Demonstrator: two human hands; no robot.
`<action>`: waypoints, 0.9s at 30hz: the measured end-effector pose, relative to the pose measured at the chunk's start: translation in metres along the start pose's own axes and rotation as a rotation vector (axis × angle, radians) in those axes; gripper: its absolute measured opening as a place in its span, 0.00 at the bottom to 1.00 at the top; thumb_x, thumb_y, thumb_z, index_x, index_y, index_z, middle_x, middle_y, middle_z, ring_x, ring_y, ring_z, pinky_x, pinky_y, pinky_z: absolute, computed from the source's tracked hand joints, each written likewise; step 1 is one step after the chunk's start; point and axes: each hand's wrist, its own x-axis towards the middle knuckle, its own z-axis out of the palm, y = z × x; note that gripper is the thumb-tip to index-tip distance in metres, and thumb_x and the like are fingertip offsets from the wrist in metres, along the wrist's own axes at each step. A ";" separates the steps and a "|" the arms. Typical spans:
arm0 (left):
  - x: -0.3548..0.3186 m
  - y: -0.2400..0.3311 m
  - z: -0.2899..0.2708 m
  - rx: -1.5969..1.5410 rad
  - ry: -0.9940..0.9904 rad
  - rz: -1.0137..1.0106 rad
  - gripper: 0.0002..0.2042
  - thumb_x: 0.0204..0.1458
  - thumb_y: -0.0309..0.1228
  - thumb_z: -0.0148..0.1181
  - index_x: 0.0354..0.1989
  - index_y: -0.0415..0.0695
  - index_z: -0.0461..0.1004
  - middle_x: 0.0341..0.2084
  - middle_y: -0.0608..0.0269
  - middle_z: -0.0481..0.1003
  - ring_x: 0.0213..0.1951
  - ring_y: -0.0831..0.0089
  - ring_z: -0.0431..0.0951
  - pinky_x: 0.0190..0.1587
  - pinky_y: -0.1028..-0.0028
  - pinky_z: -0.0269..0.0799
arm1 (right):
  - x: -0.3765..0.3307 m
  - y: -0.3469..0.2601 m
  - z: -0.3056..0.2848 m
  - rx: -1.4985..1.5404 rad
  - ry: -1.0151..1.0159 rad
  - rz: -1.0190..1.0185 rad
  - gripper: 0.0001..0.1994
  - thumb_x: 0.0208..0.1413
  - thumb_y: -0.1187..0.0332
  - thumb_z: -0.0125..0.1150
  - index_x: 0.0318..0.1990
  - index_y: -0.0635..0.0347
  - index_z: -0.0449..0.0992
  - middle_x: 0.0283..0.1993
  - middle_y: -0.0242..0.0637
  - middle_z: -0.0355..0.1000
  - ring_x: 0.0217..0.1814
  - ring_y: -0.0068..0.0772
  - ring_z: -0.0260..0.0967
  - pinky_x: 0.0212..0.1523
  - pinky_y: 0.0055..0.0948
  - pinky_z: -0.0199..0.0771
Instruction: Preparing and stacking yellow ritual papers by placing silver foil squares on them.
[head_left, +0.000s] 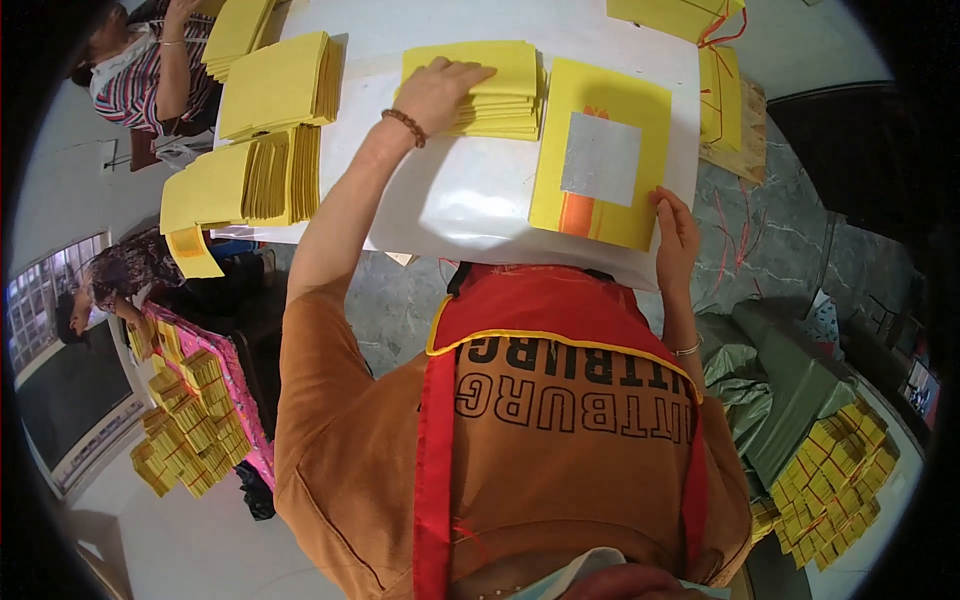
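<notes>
While the left hand rests palm-down on the stack of yellow sheets at the far side of the white table, fingers spread and pressing flat on the top sheet, the right hand holds the near right corner of a single yellow sheet with a silver foil square. That sheet lies flat just beside the stack, to its right, with an orange patch below the foil. The right fingers appear closed lightly on the sheet's edge, though the thumb's position cannot be made out.

To take a sheet off the stack cleanly, the left fingertips would best slide only the topmost one (a light drag, not a pinch) while the palm keeps the rest from fanning. The right hand would do well to pin the single sheet so that it does not skate on the smooth table.

Several points are not readable. The stack's height and sheet count are unclear, since the hand covers much of its top. The table's near edge is hidden behind the person's red apron and orange shirt. More yellow stacks lie at the table's left, and bundles tied with red string at the right are cut by the fisheye rim. Another person sits at the upper left.
</notes>
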 end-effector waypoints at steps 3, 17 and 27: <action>0.011 -0.005 -0.015 -0.020 -0.087 -0.047 0.30 0.40 0.21 0.54 0.57 0.53 0.63 0.51 0.61 0.67 0.48 0.60 0.67 0.47 0.65 0.67 | 0.003 -0.004 0.000 -0.053 -0.011 0.022 0.13 0.61 0.70 0.47 0.48 0.66 0.71 0.45 0.36 0.71 0.48 0.23 0.66 0.52 0.23 0.62; -0.019 0.010 0.036 -0.008 0.052 -0.028 0.41 0.34 0.36 0.66 0.61 0.48 0.54 0.57 0.55 0.57 0.56 0.55 0.57 0.57 0.59 0.54 | 0.011 0.003 0.005 -0.183 0.003 -0.077 0.12 0.56 0.69 0.53 0.45 0.63 0.73 0.43 0.38 0.71 0.46 0.28 0.66 0.47 0.26 0.64; -0.002 -0.008 -0.008 -0.133 0.028 0.047 0.34 0.40 0.36 0.61 0.60 0.55 0.58 0.57 0.54 0.60 0.57 0.54 0.58 0.56 0.57 0.55 | -0.002 0.004 -0.001 -0.494 0.005 -0.363 0.11 0.53 0.71 0.55 0.45 0.60 0.74 0.47 0.38 0.70 0.54 0.35 0.62 0.55 0.31 0.59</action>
